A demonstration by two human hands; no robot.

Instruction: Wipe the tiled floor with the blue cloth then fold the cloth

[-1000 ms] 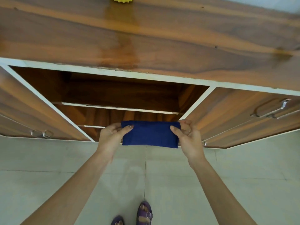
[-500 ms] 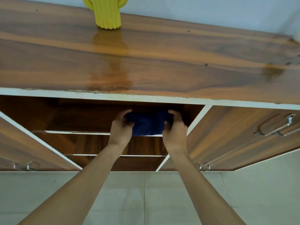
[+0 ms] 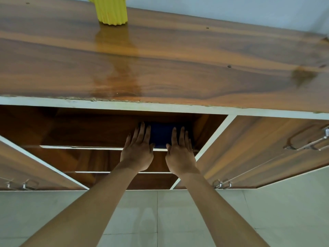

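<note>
Pressing down on the folded blue cloth (image 3: 161, 134), the left hand (image 3: 137, 154) and the right hand (image 3: 179, 155) lie palm-down with fingers straight, one on each end of the cloth; neither hand curls round or pinches it. The cloth rests as a compact dark rectangle on the upper shelf (image 3: 80, 147) of an open cabinet, in the shadow just beneath the wooden worktop (image 3: 178, 68), nearer the compartment's right wall than its left, with its near edge at the shelf's pale front lip. A lower shelf (image 3: 122, 172) shows below the wrists. The left door (image 3: 26, 166) and the right door (image 3: 258, 148) stand swung outward, each with a metal handle. A yellow cactus-shaped ornament (image 3: 112, 11) stands at the back of the worktop, well apart from the hands. The tiled floor (image 3: 195, 220) fills the lower part of the view, beneath both forearms. Judging from the cloth's neat folded shape and its place on the shelf, wiping and folding appear complete, and the step in hand is setting the cloth down and smoothing it. The next move would call for lifting both palms straight off rather than sliding them, so the layers are not dragged open, then drawing the arms back clear of the worktop's edge and the door edges.
</note>
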